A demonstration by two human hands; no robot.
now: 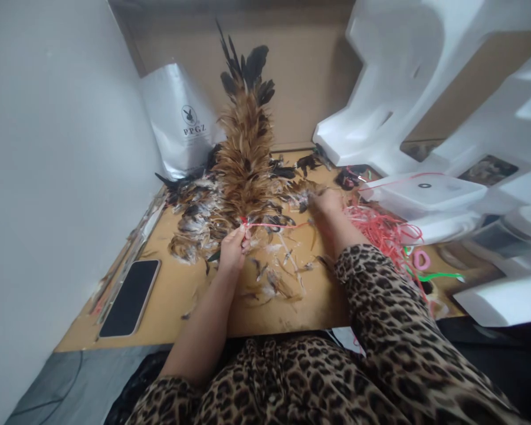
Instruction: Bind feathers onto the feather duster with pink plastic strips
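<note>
Here, left hand: the left hand [234, 247] is closed in a pinch at the near end of the feather bundle [246, 147], where a bit of red shows.
Right hand: the right hand [330, 205] is blurred, its fingers seemingly curled; the red string [278, 225] runs toward it, but I cannot tell whether it grips the string.
String tension: the line looks nearly straight between the hands; a steady, even pull should serve better than a jerk, which could drag the quills out of line.
Pinch: best held tight right beside the red, so that the stems sit together and the layers do not twist.
Stray fluff: loose feathers [199, 212] lie close on both sides, so the string is best led clear of them, or bits could get caught under it.
Bundle's place: over the middle of the table [301, 313], pointing away from the person, its tip in front of the brown back panel.
Bundle's look: long and full, with overlapping golden-brown feathers along the body and dark, nearly black ones fanning at the far end, a few thin spikes rising highest.
String heap: a tangled red pile [374, 230] lies just beside the right forearm.
</note>
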